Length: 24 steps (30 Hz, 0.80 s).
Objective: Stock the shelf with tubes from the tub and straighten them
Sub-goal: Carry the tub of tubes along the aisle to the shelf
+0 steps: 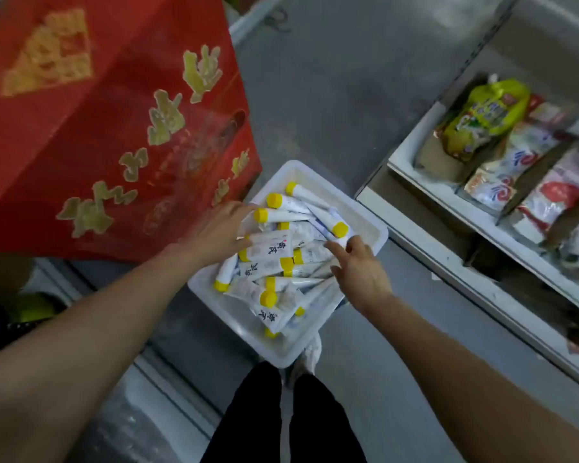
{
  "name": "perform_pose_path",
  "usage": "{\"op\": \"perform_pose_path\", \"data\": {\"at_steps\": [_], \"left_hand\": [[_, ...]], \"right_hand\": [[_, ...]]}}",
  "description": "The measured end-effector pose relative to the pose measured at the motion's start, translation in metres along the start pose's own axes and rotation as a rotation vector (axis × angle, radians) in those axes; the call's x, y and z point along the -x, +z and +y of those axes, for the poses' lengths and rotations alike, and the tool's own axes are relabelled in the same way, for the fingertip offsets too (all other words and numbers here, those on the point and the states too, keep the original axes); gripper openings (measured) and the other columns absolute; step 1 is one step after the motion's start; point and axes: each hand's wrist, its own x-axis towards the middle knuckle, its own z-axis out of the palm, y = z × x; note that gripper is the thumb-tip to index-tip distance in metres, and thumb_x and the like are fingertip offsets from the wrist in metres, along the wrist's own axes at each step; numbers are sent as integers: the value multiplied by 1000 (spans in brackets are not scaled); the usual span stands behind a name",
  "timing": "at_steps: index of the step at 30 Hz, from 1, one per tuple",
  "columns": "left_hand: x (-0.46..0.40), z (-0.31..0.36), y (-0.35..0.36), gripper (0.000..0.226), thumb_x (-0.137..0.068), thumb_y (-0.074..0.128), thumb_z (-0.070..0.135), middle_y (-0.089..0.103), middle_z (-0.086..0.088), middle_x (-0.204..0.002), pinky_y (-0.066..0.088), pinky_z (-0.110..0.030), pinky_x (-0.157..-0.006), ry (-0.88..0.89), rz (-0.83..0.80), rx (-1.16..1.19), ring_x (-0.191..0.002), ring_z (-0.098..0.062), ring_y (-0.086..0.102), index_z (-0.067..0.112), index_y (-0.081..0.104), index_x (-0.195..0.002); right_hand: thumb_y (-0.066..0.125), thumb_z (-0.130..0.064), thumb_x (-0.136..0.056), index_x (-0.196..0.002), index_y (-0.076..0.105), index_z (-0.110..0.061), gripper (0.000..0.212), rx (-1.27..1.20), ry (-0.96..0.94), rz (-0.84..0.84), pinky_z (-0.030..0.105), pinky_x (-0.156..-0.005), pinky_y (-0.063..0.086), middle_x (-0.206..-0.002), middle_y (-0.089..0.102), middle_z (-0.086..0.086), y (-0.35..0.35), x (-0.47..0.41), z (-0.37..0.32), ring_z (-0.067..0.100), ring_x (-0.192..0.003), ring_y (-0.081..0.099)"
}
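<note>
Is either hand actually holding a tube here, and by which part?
Cannot tell. Both the left hand and right hand reach with spread fingers into the tubes in the tub; no closed grasp shows.

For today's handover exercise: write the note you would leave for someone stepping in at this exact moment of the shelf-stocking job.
Left hand: open, fingers spread on the tubes at the tub's left side, nothing lifted.
Right hand: open, fingertips reaching into the pile from the right, nothing gripped.
Tubes: white with yellow caps, heaped every which way in the white tub on the floor.
Shelf: to the right, holding bagged goods; no tubes visible there.
Done: nothing visible. Left: pick up tubes, place them on the shelf, straighten them.
</note>
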Motion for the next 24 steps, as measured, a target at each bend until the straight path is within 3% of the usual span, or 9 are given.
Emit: {"op": "perform_pose_path", "data": {"at_steps": [4,7,9,13,17,21,24], "left_hand": [[-25,-25,32,70,-87,64,39,48,-19,-134,41,-43,-91,-123,-55,-52,-117,-38,48,15,35,-145],[-48,-46,55,72,-85,58,39,49,-26,-130,42,-45,-89,-168,-104,-45,-113,-43,50,10,34,-146],[-63,-58,70,72,-88,63,28,44,-25,-137,42,-47,-94,-187,-135,-25,-120,-43,47,11,28,-149],[-81,-75,85,73,-90,62,24,44,-22,-136,44,-47,-90,-212,-140,61,-118,-42,48,24,21,-150],[-78,-69,78,71,-91,58,20,44,-22,-122,43,-42,-84,-190,-174,37,-104,-42,51,36,20,-149],[-58,-44,64,79,-89,55,3,44,-21,-122,38,-34,-82,-112,-203,27,-110,-37,49,35,19,-151],[-42,-8,57,83,-86,58,2,46,-19,-124,42,-36,-88,-27,-239,47,-112,-35,50,41,20,-149]], "right_hand": [[53,-22,-95,-139,45,-27,45,-32,366,-39,41,-85,46,-128,37,14,47,4,18,34,-115,39],[56,-27,-94,-137,47,-27,44,-114,532,-20,42,-96,42,-138,31,15,78,1,30,37,-123,35],[59,-26,-93,-136,49,-26,44,-238,595,0,41,-100,39,-139,30,17,97,-2,32,40,-120,40],[59,-18,-92,-136,46,-24,46,-521,706,18,35,-92,44,-127,39,17,122,-11,27,36,-103,53],[57,-7,-91,-138,42,-21,51,-582,796,21,35,-89,45,-127,38,19,124,-9,29,39,-101,55],[57,-4,-90,-141,39,-25,59,-607,841,32,36,-90,46,-124,41,18,115,20,35,37,-102,56],[58,-5,-89,-141,39,-29,60,-616,901,44,37,-90,47,-120,43,17,102,62,40,36,-99,56]]}}
